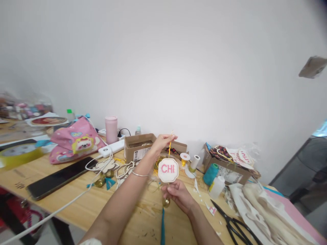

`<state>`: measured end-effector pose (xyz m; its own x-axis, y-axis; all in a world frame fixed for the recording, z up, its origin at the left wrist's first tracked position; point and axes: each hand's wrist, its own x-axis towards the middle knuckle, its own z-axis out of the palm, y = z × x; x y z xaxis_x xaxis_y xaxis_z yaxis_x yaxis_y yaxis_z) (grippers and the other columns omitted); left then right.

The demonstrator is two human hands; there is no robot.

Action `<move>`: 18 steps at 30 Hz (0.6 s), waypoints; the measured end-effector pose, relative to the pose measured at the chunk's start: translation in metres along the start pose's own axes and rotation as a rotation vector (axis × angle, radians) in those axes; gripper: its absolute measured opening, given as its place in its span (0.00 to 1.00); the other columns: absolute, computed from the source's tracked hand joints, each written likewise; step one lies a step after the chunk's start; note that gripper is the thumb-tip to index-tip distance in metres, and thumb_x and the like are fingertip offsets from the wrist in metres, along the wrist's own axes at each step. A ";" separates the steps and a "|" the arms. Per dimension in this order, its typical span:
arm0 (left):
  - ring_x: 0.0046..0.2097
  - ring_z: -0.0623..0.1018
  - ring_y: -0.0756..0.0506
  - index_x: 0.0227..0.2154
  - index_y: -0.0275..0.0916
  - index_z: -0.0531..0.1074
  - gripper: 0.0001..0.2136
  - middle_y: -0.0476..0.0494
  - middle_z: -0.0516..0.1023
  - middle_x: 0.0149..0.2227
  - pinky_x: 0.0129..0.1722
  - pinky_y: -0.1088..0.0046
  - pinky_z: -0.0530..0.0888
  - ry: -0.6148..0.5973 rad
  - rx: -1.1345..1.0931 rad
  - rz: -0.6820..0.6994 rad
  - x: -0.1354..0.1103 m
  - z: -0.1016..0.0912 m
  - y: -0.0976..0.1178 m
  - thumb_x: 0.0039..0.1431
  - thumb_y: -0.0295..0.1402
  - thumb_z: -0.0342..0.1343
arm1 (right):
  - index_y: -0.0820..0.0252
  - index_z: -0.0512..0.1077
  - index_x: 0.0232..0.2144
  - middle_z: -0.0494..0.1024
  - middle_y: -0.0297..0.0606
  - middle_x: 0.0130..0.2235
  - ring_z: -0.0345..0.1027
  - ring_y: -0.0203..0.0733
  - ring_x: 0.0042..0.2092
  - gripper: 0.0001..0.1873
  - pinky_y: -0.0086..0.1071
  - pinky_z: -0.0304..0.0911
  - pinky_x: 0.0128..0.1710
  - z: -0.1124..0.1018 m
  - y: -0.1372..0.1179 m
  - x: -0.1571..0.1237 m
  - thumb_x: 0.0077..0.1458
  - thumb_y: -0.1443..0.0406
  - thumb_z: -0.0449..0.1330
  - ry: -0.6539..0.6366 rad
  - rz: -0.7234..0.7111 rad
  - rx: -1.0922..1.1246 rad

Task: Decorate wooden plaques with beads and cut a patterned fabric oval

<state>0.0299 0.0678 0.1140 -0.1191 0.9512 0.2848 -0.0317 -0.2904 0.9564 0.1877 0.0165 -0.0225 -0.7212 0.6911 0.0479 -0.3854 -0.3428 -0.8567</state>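
A white scalloped ornament (168,176) with pink letters "CHI" hangs upright above the table. My left hand (165,140) is raised, its fingertips pinching the yellow cord (170,148) at the ornament's top. Just under the ornament, my right hand (180,194) is closed with thumb and fingers together at the string there. A gold bell (166,203) hangs against those fingers, and below it dangles a teal tassel (162,226). The exact grip of the right fingers is partly hidden.
Black scissors (231,223) lie at right beside white cloth (267,211). Behind stand a white bottle (216,187), teal thread (211,174), and cardboard boxes (131,151), (227,172). A phone (60,177), a white cable (66,206) and a pink pouch (65,139) occupy the left.
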 end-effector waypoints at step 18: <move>0.22 0.50 0.53 0.09 0.38 0.58 0.21 0.56 0.48 0.14 0.24 0.73 0.48 -0.026 0.458 0.144 0.018 -0.035 -0.008 0.47 0.43 0.58 | 0.61 0.68 0.29 0.80 0.33 0.24 0.69 0.32 0.17 0.20 0.22 0.58 0.17 -0.013 0.010 0.001 0.41 0.57 0.71 0.139 0.038 0.140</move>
<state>-0.0072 0.0834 0.1089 -0.0656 0.9086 0.4125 0.4241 -0.3488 0.8357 0.1907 0.0219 -0.0381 -0.6544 0.7536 -0.0626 -0.4428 -0.4490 -0.7761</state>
